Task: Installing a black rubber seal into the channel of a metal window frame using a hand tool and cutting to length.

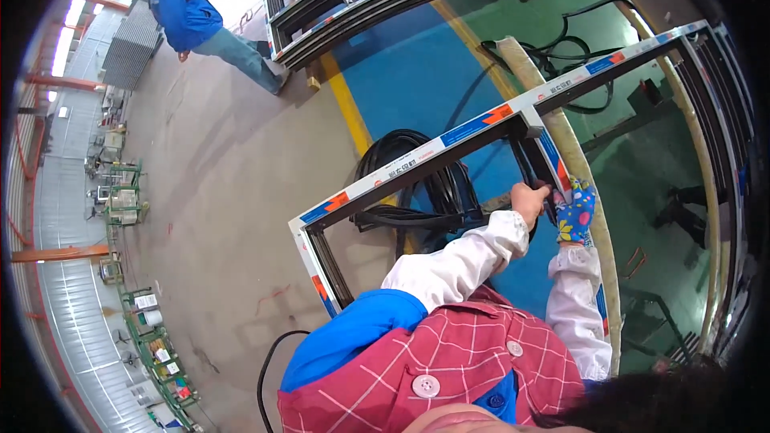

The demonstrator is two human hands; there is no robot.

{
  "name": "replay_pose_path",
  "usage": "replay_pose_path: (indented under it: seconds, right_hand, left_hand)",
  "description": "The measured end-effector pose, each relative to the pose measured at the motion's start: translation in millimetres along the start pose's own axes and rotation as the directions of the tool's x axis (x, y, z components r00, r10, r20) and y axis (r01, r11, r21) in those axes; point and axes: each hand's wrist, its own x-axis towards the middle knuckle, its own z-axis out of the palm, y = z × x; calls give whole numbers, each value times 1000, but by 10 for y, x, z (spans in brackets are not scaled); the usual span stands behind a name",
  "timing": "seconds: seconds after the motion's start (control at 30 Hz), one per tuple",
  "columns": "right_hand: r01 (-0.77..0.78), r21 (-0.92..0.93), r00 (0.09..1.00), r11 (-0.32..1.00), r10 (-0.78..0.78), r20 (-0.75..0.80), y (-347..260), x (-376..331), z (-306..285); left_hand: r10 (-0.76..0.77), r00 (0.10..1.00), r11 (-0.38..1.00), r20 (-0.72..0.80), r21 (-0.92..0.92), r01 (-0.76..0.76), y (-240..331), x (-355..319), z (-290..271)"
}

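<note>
A large window frame (439,144) with dark inner channels and white, blue and orange protective film lies across in front of me. My left hand (529,202), bare, is closed at the inner side of its middle bar (552,159). A thin black strip (521,162), which looks like rubber seal, runs along that bar into my left fingers. My right hand (575,212), in a blue flowered glove, is wrapped over the near part of the same bar. Its fingertips are partly hidden.
A coil of black strip (393,162) lies below the frame, and more loose black strip (565,46) lies beyond it. Padded rails (589,184) support the frame. Stacked frames (401,12) stand farther off. A person in a blue jacket (186,16) walks at far left.
</note>
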Motion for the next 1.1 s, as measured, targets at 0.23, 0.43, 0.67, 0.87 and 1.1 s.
replay_pose_path:
  seconds: [0.23,0.43,0.67,0.87,1.1]
  right_hand:
    - [-31,58,998,998,28,54,33,-36,-43]
    - [-8,-18,1000,1000,8,27,-1,-27,-72]
    - [157,69,981,985,-148,-127,4,56,-4]
    - [-32,-96,999,995,30,-29,-118,29,-100]
    - [-35,13,998,999,34,53,-156,81,-231]
  left_hand:
    - [89,996,996,11,-11,-89,-49,23,-16]
    - [80,995,992,61,-101,-73,-98,52,-10]
    - [31,999,994,13,105,-32,-105,87,-44]
    - [-12,966,990,258,-133,48,-118,23,-188]
    - [20,997,991,79,-131,-10,-69,30,-49]
